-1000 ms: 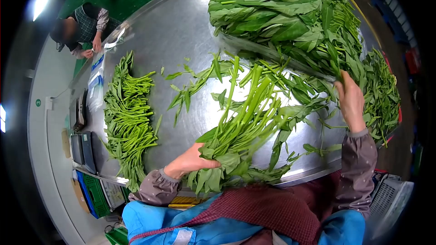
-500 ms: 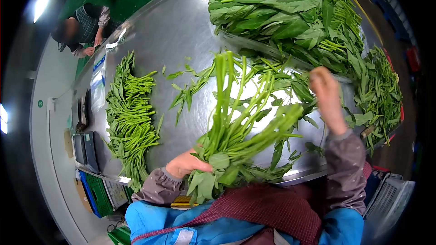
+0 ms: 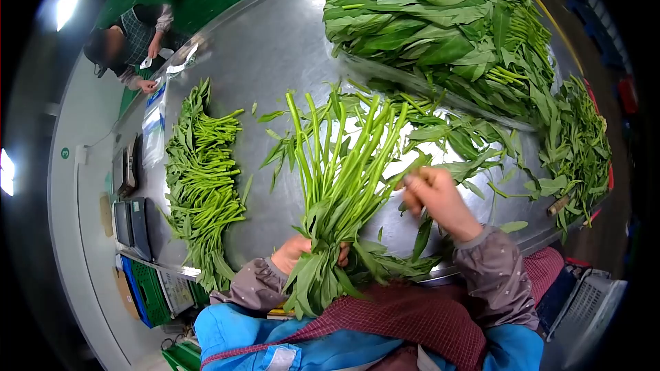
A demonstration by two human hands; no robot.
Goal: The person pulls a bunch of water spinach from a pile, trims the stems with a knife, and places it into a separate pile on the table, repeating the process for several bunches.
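A bunch of leafy green stems (image 3: 344,165) is held near the table's front edge, stem ends pointing away and leaves hanging toward the body. My left hand (image 3: 295,251) is wrapped round its lower, leafy part; fingertips show on the bunch's right side. My right hand (image 3: 436,196) is beside the bunch on the right, fingers curled together at a leaf or stem. Loose leaves and stems (image 3: 467,141) lie behind and right of the hands. A row of trimmed bundles (image 3: 206,178) lies on the left of the metal table (image 3: 275,48).
A large pile of greens (image 3: 433,20) fills the back right, with another heap (image 3: 577,144) at the right edge. At the back left a person (image 3: 130,41) handles small white items. Scales (image 3: 130,223) stand at the left edge. Crates (image 3: 148,288) are below left, another (image 3: 588,309) below right.
My right hand has come left and down toward the bunch. The held stems have gathered into a more upright fan. At the back left, the person's hands have moved apart.
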